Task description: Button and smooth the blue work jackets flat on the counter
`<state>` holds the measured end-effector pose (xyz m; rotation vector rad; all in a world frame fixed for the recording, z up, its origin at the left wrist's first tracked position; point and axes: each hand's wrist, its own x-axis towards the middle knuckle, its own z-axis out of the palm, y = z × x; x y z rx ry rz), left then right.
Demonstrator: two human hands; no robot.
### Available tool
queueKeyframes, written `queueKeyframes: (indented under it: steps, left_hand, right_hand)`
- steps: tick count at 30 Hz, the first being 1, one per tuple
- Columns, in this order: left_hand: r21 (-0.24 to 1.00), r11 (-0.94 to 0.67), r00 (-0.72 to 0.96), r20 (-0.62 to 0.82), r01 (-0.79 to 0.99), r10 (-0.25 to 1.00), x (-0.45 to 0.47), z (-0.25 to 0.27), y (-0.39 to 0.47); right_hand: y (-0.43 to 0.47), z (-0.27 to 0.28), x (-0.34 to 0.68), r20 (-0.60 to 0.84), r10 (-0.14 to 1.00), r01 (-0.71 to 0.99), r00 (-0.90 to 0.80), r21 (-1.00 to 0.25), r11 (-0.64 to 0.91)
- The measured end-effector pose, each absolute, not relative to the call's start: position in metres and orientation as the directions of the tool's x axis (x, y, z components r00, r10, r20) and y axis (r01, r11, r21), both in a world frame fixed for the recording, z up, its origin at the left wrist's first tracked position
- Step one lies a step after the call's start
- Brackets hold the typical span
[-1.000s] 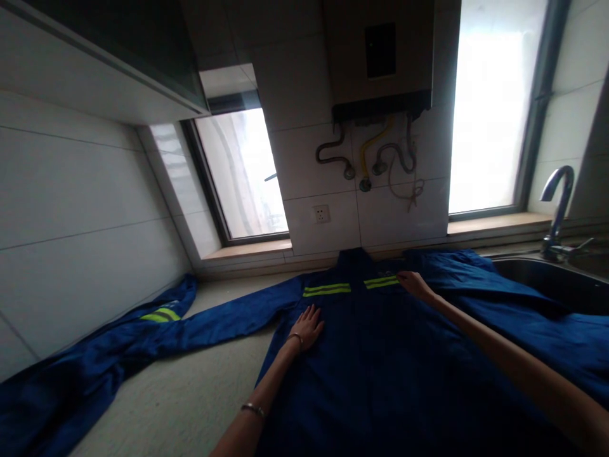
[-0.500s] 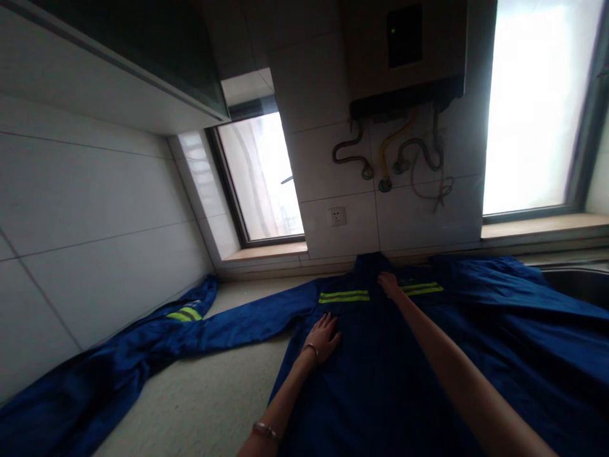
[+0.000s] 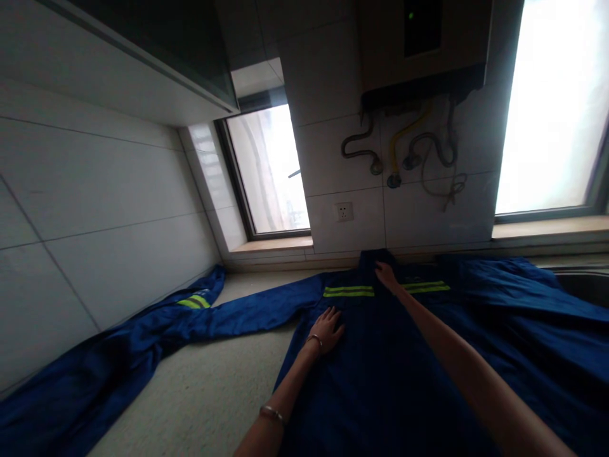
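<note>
A dark blue work jacket (image 3: 361, 374) with yellow-green reflective stripes lies spread on the counter, its collar toward the wall. My left hand (image 3: 327, 329) rests flat on its chest just below the left stripe, fingers spread. At the base of the collar, my right hand (image 3: 385, 275) has its fingers bent together on the fabric near the front closure. The jacket's left-side sleeve (image 3: 266, 311) stretches out across the counter. Another blue garment (image 3: 104, 355) with a similar stripe lies along the left wall and touches that sleeve.
The pale speckled counter (image 3: 209, 387) runs into a corner at the left. A power socket (image 3: 344, 212) sits on the tiled wall under a water heater (image 3: 423, 44) with hanging pipes. A dark sink edge (image 3: 583, 282) shows at the right. A cabinet (image 3: 157, 70) overhangs the left side.
The view has shifted slightly, so the scene sits a little further right. My right hand has moved a little up toward the collar; my left hand stays flat on the jacket.
</note>
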<state>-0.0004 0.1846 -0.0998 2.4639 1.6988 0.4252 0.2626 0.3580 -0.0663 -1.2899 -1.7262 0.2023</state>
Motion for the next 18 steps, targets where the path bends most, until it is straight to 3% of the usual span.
queueKeyframes:
  steps: [3,7,10,13,18]
  left_hand:
    - [0.262,-0.364,0.327,0.177,0.894,0.928,0.0,-0.101,0.185]
    - [0.278,-0.367,0.317,0.209,0.888,0.925,0.001,-0.103,0.188]
    - [0.277,-0.371,0.308,0.245,0.886,0.919,0.001,-0.106,0.19]
    - [0.269,-0.374,0.308,0.256,0.888,0.916,0.001,-0.106,0.19]
    - [0.278,-0.371,0.311,0.239,0.886,0.92,0.003,-0.099,0.184]
  right_hand:
    - [0.333,-0.067,0.258,0.623,0.759,0.69,-0.187,-0.467,0.553]
    - [0.271,-0.08,0.265,0.577,0.573,0.627,-0.582,-0.13,0.768]
    - [0.239,-0.093,0.278,0.443,0.542,0.555,-0.714,-0.114,0.824]
    - [0.245,-0.094,0.286,0.441,0.593,0.536,-0.674,-0.26,0.803]
    - [0.309,-0.064,0.29,0.625,0.753,0.727,-0.206,-0.418,0.545]
